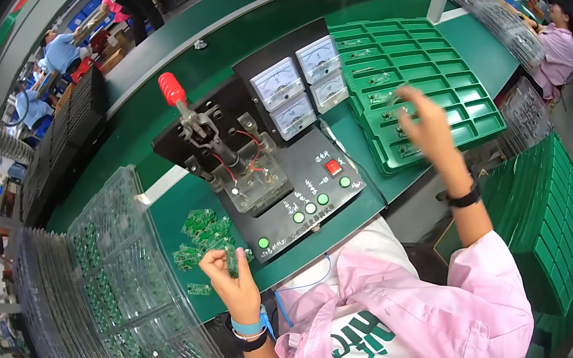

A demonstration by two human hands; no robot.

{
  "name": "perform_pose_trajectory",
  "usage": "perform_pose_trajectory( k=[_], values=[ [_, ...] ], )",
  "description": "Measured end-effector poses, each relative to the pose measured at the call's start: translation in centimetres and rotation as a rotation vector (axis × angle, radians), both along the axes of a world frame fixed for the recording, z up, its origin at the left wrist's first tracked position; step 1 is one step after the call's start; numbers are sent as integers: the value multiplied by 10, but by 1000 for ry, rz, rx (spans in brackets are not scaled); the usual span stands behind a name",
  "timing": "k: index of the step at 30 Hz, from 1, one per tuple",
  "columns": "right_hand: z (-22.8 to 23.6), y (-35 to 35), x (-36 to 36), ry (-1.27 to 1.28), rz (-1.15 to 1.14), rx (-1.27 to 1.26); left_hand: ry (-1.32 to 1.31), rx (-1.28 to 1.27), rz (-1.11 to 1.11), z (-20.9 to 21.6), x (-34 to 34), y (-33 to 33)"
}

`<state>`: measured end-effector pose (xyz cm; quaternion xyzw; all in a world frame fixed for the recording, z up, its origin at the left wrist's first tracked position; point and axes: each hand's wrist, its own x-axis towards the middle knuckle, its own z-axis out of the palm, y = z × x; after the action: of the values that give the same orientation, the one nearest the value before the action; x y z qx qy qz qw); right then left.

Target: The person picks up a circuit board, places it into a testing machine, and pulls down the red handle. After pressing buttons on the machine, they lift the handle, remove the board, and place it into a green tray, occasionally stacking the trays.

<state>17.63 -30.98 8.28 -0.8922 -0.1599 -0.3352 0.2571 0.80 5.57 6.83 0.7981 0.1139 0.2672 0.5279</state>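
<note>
My left hand (231,283) pinches a small green circuit board (232,258) upright between thumb and fingers, at the near left of the test fixture. Beside it lies a loose heap of green circuit boards (202,231), with a single board (199,289) apart at the near side. My right hand (428,126), slightly blurred, hovers over the left column of a green compartment tray (437,77). Its thumb and forefinger are apart, with nothing visible between them. Boards (383,97) lie in several of that column's compartments.
A black test fixture (308,227) with a red-handled toggle clamp (172,89) and several analog meters (278,85) stands centrally. Clear blister trays (135,273) of boards sit left. Stacked green trays (546,230) stand at right. Another person (554,53) works at far right.
</note>
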Motion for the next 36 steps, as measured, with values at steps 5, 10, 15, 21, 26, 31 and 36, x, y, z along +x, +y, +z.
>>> perform_pose_trajectory(
  k=[5,10,15,21,26,31,36],
  values=[
    [-9,-97,10,367,-481,-217,-10,280,-327,17,24,-13],
    [-19,-90,28,337,-529,-392,-44,442,-470,36,44,-41],
    [-19,-41,63,358,-59,-343,-106,568,-408,31,47,-40],
    [6,-11,79,527,-97,-524,-243,760,-393,6,60,-21],
    [43,16,54,470,-55,-462,-123,941,-343,-5,71,-29],
    [102,87,14,97,357,-314,50,985,-354,2,62,-28],
    [136,158,9,-126,639,-186,100,985,-494,14,62,-16]
  ],
)
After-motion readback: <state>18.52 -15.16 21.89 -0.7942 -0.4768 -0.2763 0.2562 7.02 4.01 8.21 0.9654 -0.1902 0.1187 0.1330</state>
